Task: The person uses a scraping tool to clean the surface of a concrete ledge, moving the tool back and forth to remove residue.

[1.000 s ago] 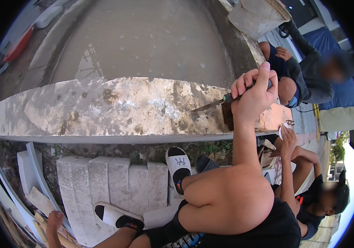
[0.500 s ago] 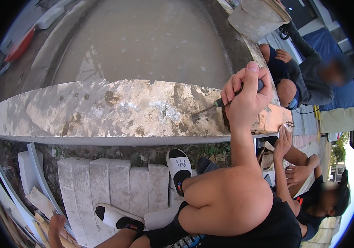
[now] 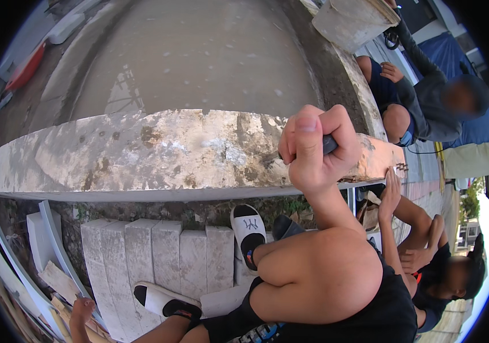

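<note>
My right hand [image 3: 316,157] is closed in a fist around the dark handle [image 3: 330,144] of a screwdriver, thumb on top. It is held over the top of a low, worn plastered wall [image 3: 193,151]. My fist hides most of the screwdriver's shaft, and I cannot tell whether its tip touches the surface. A rough white patch [image 3: 227,151] lies just left of the fist. At the lower left, my left hand [image 3: 83,308] has its fingers curled beside a board [image 3: 59,280] and a curved grey strip [image 3: 61,251]. What it holds, if anything, cannot be made out.
Murky water [image 3: 199,63] fills the basin beyond the wall. A dirty bucket [image 3: 353,26] stands at the far right corner. Pale blocks [image 3: 164,257] lie beside my sandals. One person [image 3: 427,108] crouches at the right; another [image 3: 450,280] sits nearer, a hand on the wall's end.
My right hand has moved left and slightly down with the screwdriver, and its shaft is now mostly hidden. My left hand has hardly moved.
</note>
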